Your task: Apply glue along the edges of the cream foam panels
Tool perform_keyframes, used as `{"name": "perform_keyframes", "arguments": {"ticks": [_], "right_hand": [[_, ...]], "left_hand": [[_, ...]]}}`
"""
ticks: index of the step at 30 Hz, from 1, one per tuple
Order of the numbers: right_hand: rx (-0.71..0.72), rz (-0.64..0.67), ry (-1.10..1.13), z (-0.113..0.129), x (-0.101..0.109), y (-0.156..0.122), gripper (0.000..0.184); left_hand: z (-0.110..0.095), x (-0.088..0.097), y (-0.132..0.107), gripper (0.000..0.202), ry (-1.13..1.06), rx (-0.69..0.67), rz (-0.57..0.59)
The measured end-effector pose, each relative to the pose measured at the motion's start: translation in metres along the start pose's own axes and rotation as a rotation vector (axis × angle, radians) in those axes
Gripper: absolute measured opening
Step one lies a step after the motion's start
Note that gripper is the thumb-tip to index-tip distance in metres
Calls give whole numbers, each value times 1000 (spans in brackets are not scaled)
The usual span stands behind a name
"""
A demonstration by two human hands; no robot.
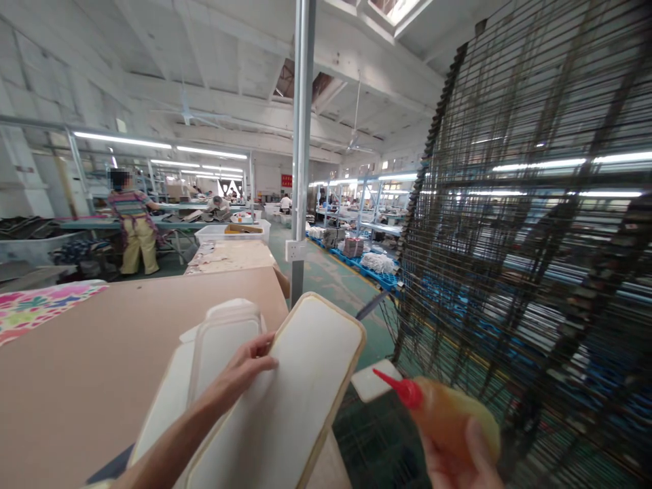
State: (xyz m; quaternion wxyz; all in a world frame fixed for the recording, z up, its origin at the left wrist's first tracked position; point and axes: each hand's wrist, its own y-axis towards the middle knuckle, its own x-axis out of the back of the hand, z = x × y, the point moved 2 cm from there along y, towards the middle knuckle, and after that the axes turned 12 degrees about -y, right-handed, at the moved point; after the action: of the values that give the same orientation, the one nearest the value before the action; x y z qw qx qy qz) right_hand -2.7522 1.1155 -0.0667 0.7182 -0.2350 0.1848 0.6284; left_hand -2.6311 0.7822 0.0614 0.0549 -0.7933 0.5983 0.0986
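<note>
My left hand grips the left edge of a long white panel with rounded corners and a yellowish rim, its thumb lying on the white face. The panel is tilted up over the table edge. Behind it, under my left forearm, more white rounded panels lie overlapped on the table. In my right hand, at the lower right, is a squeeze bottle of amber liquid with a red pointed nozzle. Its tip points left towards the panel, apart from it.
A brown table spans the left, with a colourful floral cloth on it. A metal post stands ahead. To the right rises a tall wire rack; another white panel lies low beside it. A person stands at the far left.
</note>
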Motion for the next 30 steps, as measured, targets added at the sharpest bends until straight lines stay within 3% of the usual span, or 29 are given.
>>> {"name": "perform_keyframes", "arguments": {"ticks": [3,7,10,17,23,30], "right_hand": [[-368,33,191,-22,7,2,44],[-542,95,357,-41,3,-3,49],[-568,46,453,-40,-6,-5,51],[-613,56,405,-51,-11,-8,44],[-625,73,386,-57,-13,-10,43],[-645,45,435,-53,-22,-17,48]], "left_hand": [[-2,-3,-6,48,56,-22,-52],[2,-4,-12,51,196,-101,-81],[10,-4,-19,54,284,-133,-59],[15,-11,-47,56,481,-171,-188],[24,-11,-53,51,664,-297,-253],[30,-18,-64,46,822,-401,-154]]}}
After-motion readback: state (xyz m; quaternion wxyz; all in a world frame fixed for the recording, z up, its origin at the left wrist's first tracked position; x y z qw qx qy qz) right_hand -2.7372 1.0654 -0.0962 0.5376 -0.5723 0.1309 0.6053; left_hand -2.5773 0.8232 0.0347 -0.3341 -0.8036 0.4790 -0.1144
